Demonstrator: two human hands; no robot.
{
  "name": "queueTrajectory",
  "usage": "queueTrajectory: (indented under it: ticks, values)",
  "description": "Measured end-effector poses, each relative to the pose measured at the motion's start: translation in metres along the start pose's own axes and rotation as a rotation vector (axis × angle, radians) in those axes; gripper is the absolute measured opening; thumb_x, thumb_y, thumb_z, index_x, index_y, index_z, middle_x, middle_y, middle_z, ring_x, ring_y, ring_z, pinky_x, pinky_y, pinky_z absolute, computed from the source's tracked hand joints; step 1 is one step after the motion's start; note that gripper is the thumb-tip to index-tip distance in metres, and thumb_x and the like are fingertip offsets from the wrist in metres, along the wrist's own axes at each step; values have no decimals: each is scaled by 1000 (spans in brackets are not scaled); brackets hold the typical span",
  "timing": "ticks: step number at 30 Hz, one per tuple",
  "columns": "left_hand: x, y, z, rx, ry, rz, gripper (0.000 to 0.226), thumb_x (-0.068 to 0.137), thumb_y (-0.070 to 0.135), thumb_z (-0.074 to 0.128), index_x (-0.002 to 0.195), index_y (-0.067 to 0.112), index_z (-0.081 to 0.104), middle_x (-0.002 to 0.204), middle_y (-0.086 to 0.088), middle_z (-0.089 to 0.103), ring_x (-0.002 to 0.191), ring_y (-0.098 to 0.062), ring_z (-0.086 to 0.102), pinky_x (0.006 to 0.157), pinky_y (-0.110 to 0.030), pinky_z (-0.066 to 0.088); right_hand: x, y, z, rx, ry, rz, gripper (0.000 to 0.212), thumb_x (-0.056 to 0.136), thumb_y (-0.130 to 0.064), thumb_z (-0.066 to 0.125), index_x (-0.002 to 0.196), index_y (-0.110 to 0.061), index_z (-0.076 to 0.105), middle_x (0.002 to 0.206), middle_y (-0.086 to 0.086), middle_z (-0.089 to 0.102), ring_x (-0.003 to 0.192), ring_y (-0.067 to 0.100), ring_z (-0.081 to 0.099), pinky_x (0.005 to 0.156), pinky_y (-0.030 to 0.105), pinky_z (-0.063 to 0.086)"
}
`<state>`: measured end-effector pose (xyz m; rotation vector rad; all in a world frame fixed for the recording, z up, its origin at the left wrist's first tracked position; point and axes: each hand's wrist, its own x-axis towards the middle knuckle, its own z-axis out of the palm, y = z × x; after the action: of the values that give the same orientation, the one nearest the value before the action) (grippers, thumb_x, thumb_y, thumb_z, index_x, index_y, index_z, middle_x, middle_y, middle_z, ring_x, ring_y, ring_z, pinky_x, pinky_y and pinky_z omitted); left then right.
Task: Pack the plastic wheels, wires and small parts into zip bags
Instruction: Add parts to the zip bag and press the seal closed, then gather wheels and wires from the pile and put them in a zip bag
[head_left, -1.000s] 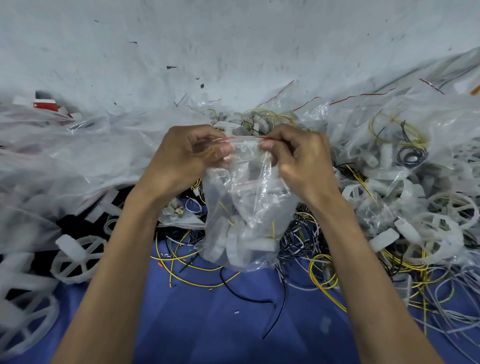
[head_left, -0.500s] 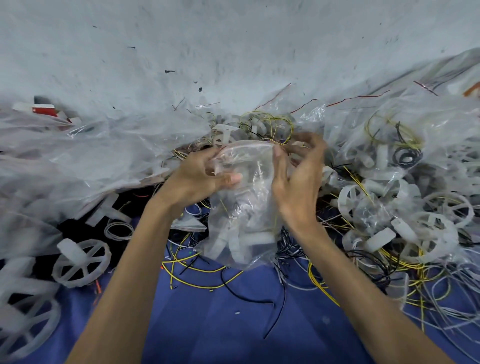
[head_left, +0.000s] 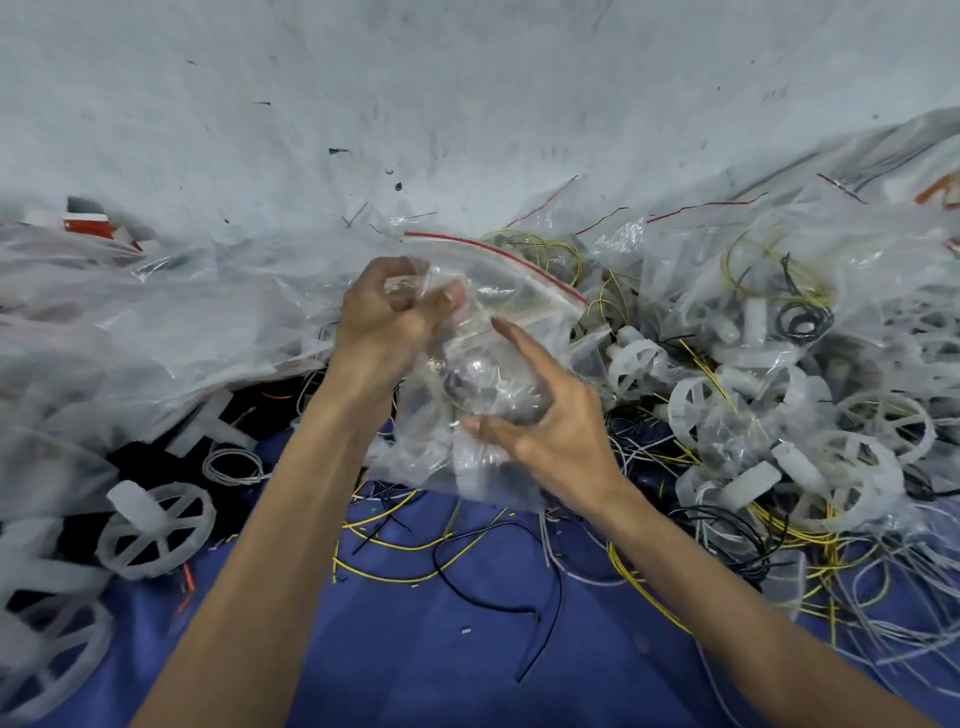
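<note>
A clear zip bag (head_left: 514, 296) with a red seal strip is held up in the middle of the view, white plastic parts showing through it. My left hand (head_left: 387, 317) pinches the bag's upper left part between thumb and fingers. My right hand (head_left: 545, 415) cups the bag's lower right side, fingers curled round the bulge of parts. Loose white spoked wheels (head_left: 156, 525) lie at the left, and more wheels (head_left: 696, 400) mixed with yellow, black and white wires (head_left: 415, 551) lie at the right and below.
Everything sits on a blue cloth (head_left: 415, 649). A heap of crumpled clear plastic bags (head_left: 156, 322) fills the left, and another heap of bags (head_left: 805, 249) the right. A grey wall (head_left: 467, 78) stands behind. A red and white object (head_left: 85, 221) lies far left.
The hands left the bag's top edge. The bag has turned so its red seal strip now slants up and to the right, and my right hand has dropped to the bag's lower side.
</note>
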<state>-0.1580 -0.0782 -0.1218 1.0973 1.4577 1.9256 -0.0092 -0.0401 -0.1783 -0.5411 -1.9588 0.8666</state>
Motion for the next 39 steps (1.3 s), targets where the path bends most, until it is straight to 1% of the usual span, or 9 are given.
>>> queueTrajectory:
  ticks: [3, 8, 10, 12, 16, 22, 31, 35, 39]
  values:
    - [5, -1, -5, 69, -33, 4, 50, 67, 34, 74, 111, 28, 50, 101, 0, 67, 98, -16, 65, 94, -37, 49, 20, 0, -15, -65, 108, -40, 77, 67, -10, 82, 131, -34, 45, 126, -18, 52, 90, 6, 64, 71, 9, 50]
    - [29, -12, -43, 333, 13, -94, 41, 79, 42, 69, 115, 33, 51, 110, 7, 63, 106, -13, 61, 98, -42, 46, 100, 23, -82, 60, 555, 169, 64, 78, -11, 73, 135, -9, 44, 125, -4, 53, 108, 9, 58, 87, 22, 52]
    - [43, -19, -65, 464, 10, -124, 31, 85, 37, 65, 112, 31, 52, 112, 3, 63, 103, -15, 61, 95, -39, 47, 132, 42, -115, -83, 693, 270, 61, 82, -18, 68, 137, -10, 42, 124, 3, 52, 99, 11, 60, 82, 9, 47]
    - [53, -26, -85, 591, 32, -134, 28, 87, 36, 62, 113, 28, 53, 111, 2, 62, 100, -16, 60, 84, -31, 46, 152, 67, -141, -331, 597, 435, 60, 83, -19, 63, 138, -10, 40, 130, 11, 50, 105, 17, 58, 83, 5, 40]
    - [60, -51, -113, 935, 89, -179, 34, 87, 35, 62, 114, 16, 56, 105, -1, 61, 91, -17, 56, 79, -29, 40, 154, 109, -151, -989, 51, 558, 46, 87, -18, 54, 130, -2, 48, 128, 28, 50, 116, 44, 48, 92, 41, 43]
    - [46, -80, -125, 1309, 231, -45, 47, 81, 26, 65, 122, 6, 54, 128, -22, 42, 122, -38, 36, 101, -44, 32, 145, 110, -134, -1220, 16, 543, 38, 93, -23, 43, 120, 3, 45, 117, 30, 53, 107, 46, 52, 84, 43, 42]
    - [54, -64, -125, 1513, 252, -200, 59, 87, 40, 58, 130, 3, 40, 127, -28, 44, 116, -45, 44, 89, -48, 41, 135, 90, -123, -1374, -31, 529, 61, 92, -28, 45, 144, -5, 23, 126, 27, 49, 114, 43, 48, 90, 44, 41]
    - [83, -55, -139, 1657, 248, -224, 63, 83, 50, 56, 130, 10, 47, 132, -22, 45, 123, -38, 38, 92, -47, 38, 128, 65, -114, -1267, 61, 431, 42, 88, -33, 49, 114, 0, 57, 107, 23, 58, 101, 42, 56, 69, 37, 36]
    - [88, -68, -154, 1647, 131, -541, 76, 78, 65, 56, 129, 9, 45, 132, -20, 47, 122, -38, 44, 97, -43, 37, 115, 30, -85, -1005, 18, 347, 37, 86, -40, 50, 109, -15, 64, 109, 19, 61, 100, 38, 57, 79, 35, 44]
